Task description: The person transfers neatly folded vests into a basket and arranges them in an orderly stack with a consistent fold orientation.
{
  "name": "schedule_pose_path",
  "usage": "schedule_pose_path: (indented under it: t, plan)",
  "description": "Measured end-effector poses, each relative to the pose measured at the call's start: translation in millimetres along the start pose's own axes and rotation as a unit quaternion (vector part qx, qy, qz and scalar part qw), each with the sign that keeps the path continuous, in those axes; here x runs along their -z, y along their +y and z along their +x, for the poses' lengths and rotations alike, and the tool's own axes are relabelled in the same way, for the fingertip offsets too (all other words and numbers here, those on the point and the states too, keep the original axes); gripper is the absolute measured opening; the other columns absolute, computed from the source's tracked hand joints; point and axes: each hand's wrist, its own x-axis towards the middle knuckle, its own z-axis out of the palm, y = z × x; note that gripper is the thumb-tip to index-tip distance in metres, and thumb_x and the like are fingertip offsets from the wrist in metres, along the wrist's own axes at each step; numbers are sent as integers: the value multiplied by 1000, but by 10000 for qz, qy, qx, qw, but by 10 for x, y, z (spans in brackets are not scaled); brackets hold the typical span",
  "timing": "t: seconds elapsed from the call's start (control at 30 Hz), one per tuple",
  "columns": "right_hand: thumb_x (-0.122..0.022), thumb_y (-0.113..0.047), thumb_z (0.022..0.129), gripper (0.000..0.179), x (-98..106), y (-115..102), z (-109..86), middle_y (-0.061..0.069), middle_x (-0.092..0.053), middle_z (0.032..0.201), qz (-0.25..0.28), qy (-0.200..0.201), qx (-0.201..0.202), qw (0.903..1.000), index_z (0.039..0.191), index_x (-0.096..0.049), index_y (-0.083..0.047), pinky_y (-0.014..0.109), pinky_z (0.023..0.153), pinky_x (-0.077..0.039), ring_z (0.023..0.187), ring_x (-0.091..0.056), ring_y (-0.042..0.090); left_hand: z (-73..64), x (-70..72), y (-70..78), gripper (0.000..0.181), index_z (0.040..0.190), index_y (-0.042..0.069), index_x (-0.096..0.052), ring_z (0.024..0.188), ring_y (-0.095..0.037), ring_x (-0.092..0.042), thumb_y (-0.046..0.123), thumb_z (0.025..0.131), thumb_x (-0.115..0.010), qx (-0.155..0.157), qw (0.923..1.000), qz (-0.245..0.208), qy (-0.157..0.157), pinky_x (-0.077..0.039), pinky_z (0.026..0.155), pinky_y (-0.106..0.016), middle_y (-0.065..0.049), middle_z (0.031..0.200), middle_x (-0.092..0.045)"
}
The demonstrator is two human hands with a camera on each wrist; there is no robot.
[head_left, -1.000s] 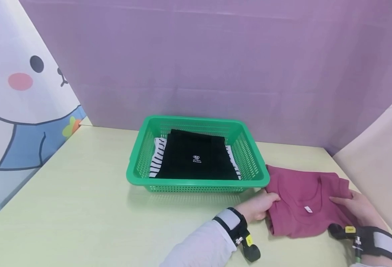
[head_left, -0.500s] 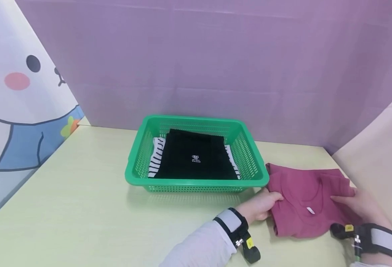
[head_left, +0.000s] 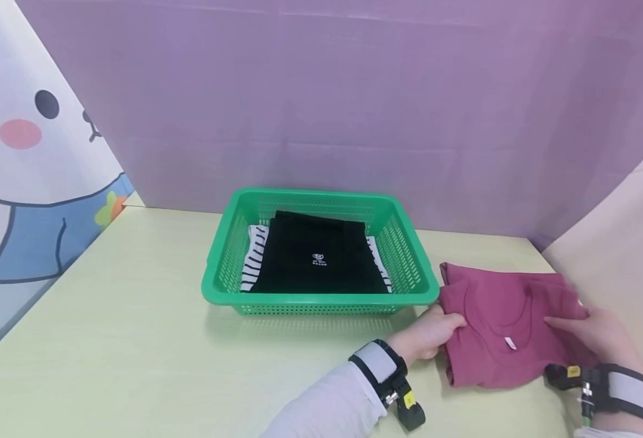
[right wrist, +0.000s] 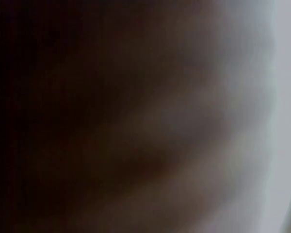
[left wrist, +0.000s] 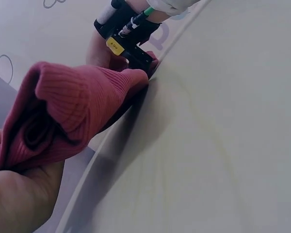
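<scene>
A folded maroon ribbed shirt [head_left: 504,328] with a small white neck label is held near the table's right side. My left hand [head_left: 429,331] grips its left edge, thumb on top and fingers underneath. On the opposite edge my right hand [head_left: 597,331] holds the cloth with the thumb on top; its other fingers are hidden. In the left wrist view the layered end of the shirt [left wrist: 82,104] sits in the left hand [left wrist: 24,194], raised off the table there. The right wrist view is too dark and blurred to read.
A green plastic basket [head_left: 329,299] stands left of the shirt. Inside it a folded black garment [head_left: 321,255] lies on a black-and-white striped one [head_left: 255,258]. A purple sheet [head_left: 321,109] rises behind the pale table [head_left: 107,328], and a pale sheet [head_left: 628,243] borders the right.
The view has shifted slightly, so the basket appears a little further left. Both hands keep hold of the shirt, whose far edge sits slightly higher in view.
</scene>
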Motion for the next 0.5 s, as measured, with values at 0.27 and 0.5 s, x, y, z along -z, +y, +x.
schedule_pose_path:
  t: [0.27,0.5]
  plan:
    - [-63,-37,88,66,10,17,44,29,-63,94,295,-222,104,9993,114,-50,23,32,72,-38,84,-56,20,-63,-50,111,16,100,1,-58,85,-10,-55,-1,86,-52,-104,9998,119,-141,-49,81,-26,2,90,-58]
    - [-62,-31,91,65,-21,72,71,14,-60,99,773,-440,380,9953,125,-40,19,19,68,-37,77,-39,-15,-100,-82,202,14,96,-1,-60,79,-8,-54,-1,85,-52,-218,9987,452,-87,-48,75,-23,2,86,-57]
